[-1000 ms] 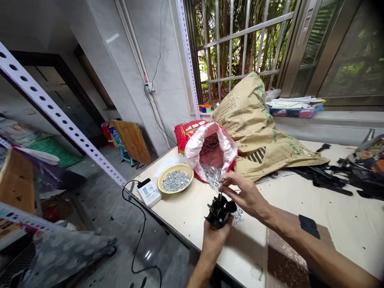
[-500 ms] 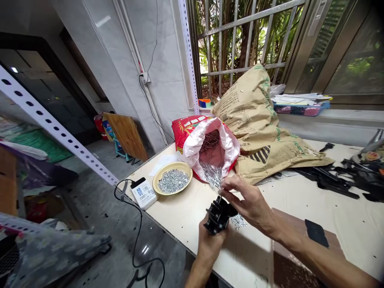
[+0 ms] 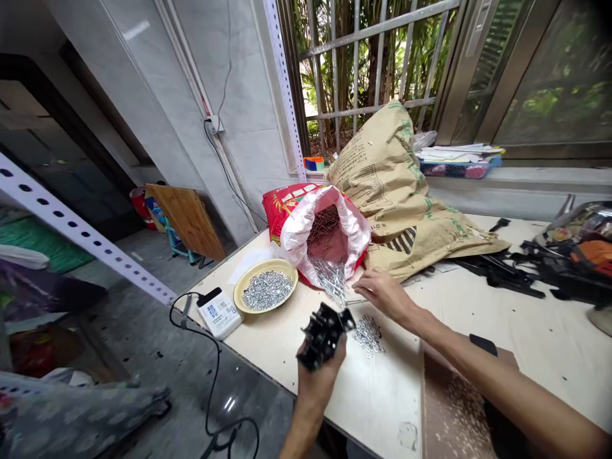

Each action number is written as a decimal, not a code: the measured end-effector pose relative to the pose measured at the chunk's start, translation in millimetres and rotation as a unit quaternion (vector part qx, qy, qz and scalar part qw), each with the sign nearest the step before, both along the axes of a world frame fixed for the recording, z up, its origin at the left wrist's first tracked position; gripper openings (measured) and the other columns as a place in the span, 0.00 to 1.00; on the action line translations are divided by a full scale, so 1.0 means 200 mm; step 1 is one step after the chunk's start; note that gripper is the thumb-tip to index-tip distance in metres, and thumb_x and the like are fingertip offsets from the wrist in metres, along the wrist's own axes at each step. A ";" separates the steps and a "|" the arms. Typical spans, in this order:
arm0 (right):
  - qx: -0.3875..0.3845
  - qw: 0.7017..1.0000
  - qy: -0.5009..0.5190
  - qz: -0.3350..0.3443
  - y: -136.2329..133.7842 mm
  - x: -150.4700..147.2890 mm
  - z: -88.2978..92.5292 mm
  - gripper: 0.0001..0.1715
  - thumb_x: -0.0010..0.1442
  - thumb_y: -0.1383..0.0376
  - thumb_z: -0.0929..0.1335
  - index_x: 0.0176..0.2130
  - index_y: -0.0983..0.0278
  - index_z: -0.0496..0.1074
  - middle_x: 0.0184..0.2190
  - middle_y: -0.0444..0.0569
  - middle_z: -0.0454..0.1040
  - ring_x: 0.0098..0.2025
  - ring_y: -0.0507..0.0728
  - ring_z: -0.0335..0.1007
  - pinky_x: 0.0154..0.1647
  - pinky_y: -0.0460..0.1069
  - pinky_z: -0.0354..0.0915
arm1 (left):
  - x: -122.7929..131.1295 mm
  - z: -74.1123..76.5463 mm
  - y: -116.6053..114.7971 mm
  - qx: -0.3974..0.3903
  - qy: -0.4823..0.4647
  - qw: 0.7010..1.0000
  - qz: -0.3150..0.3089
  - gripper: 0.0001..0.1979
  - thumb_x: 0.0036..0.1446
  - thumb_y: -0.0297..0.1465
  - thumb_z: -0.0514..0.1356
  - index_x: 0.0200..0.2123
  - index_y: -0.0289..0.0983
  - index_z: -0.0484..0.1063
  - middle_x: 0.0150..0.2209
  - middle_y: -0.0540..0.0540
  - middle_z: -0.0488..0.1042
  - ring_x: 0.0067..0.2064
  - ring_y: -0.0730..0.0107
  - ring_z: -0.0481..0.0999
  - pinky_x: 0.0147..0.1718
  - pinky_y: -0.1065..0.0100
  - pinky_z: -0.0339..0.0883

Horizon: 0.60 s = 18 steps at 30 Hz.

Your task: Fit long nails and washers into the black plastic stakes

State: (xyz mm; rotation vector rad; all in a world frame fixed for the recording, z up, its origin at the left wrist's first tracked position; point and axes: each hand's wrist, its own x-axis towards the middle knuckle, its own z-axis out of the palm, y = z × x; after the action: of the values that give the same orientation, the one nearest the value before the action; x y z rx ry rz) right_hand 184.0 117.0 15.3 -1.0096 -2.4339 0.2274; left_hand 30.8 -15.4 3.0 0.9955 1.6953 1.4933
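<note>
My left hand [image 3: 316, 381] grips a black plastic part [image 3: 322, 332] with several fins, held over the front edge of the pale table [image 3: 382, 401]. My right hand [image 3: 385, 292] reaches toward a bunch of long metal nails [image 3: 331, 280] spilling out of a red and white sack [image 3: 315, 231]; its fingers pinch together at the nails, and what they hold is too small to make out. A small heap of silver nuts [image 3: 367, 331] lies on the table between the two hands.
A yellow bowl [image 3: 266, 293] of silver nuts and a white device [image 3: 218, 312] with a black cable sit at the table's left corner. A large brown paper sack [image 3: 401, 191] lies behind. Black parts [image 3: 516, 275] are strewn at the right. A perforated white rail [image 3: 86, 233] crosses the left.
My right hand has left the black part and moved forward to the nails at the sack's mouth. My left hand has tipped the black part to the left. The camera has shifted slightly.
</note>
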 end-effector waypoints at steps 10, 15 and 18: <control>-0.002 0.998 -0.065 -0.021 0.05 0.05 -0.19 0.10 0.62 0.70 0.61 0.35 0.67 0.71 0.32 0.52 0.71 0.36 0.56 0.64 0.37 0.50 0.59 | -0.06 0.01 0.09 -0.036 -0.037 0.999 -0.006 0.13 0.41 0.37 0.65 0.27 0.33 0.76 0.24 0.45 0.77 0.26 0.67 0.73 0.26 0.69 0.65; -0.104 0.948 0.298 -0.020 -0.04 0.10 0.12 0.26 0.61 0.62 0.64 0.57 0.62 0.56 0.30 0.43 0.71 0.30 0.53 0.67 0.34 0.48 0.63 | -0.05 -0.01 0.10 -0.044 -0.010 0.998 -0.043 0.09 0.42 0.34 0.64 0.23 0.34 0.71 0.19 0.51 0.70 0.22 0.74 0.65 0.22 0.72 0.59; -0.153 0.899 0.408 0.037 -0.15 0.04 0.27 0.24 0.59 0.60 0.66 0.54 0.61 0.58 0.29 0.43 0.71 0.31 0.52 0.69 0.33 0.48 0.65 | -0.01 -0.01 0.10 -0.022 0.022 0.997 -0.070 0.08 0.43 0.33 0.63 0.21 0.35 0.68 0.18 0.53 0.65 0.21 0.75 0.62 0.22 0.72 0.57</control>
State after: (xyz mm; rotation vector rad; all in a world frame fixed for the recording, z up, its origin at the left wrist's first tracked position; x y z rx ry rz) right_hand 191.5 87.1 69.7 -0.7265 -1.6817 0.8889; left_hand 28.0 3.9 1.4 1.1068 1.6452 1.3476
